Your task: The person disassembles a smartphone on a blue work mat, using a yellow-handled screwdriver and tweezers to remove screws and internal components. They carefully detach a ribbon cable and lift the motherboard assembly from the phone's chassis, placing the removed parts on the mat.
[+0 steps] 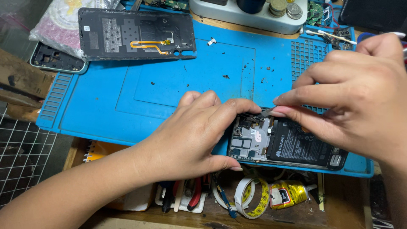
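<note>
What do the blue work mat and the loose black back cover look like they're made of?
The blue mat looks like soft matte silicone or rubber: moulded ridges and small grid compartments, no shine. The black back cover looks like thin hard plastic, its dull inner face showing grey pads and an orange flex strip; the outer finish can't be seen.

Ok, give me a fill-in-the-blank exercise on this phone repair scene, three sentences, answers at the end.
1. The opened phone lies on a work mat whose colour is ____.
2. The left hand steadies the phone at its ____ end, away from the black battery.
3. The right hand pinches a thin metal ____ whose tip meets the phone's upper edge.

Missing words: blue; circuit-board; tool
</note>
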